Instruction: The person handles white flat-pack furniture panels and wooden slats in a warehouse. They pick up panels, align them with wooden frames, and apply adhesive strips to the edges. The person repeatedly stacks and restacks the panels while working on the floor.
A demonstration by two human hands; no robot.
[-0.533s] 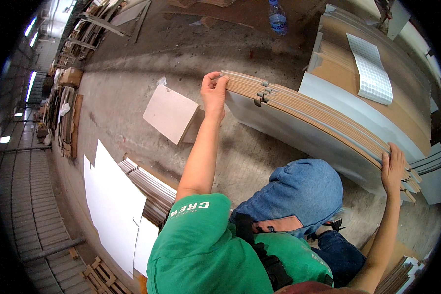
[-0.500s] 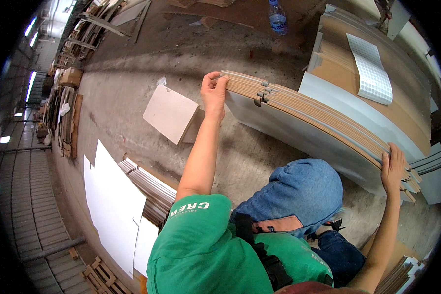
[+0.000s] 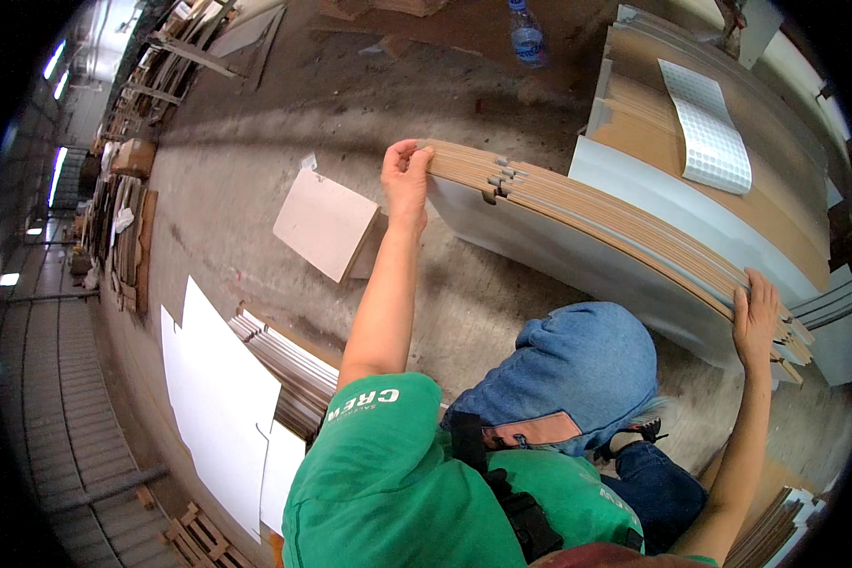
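Observation:
A thick bundle of flat cardboard sheets (image 3: 577, 194), brown at the edges and grey-white on the face, stands on its long edge before me. My left hand (image 3: 407, 180) pinches its far left corner between thumb and fingers. At the opposite end my right hand (image 3: 756, 317) lies over the top edges, gripping them. Slots notch the sheets' upper edges a little right of my left hand. At the right end some sheets stick out unevenly. The bundle's lower edge is partly hidden by my bent knee (image 3: 577, 369).
Behind the bundle lies a large stack of cardboard (image 3: 625, 109) with a dimpled silvery sheet (image 3: 708, 128) on it. A water bottle (image 3: 527, 38) stands beyond. On the floor to the left are a beige box (image 3: 327, 222) and white panels (image 3: 218, 398). More sheets (image 3: 772, 530) lie lower right.
The bundle's top edges look slightly more even near my left hand. Both hands keep their hold, and the whole view has shifted a little.

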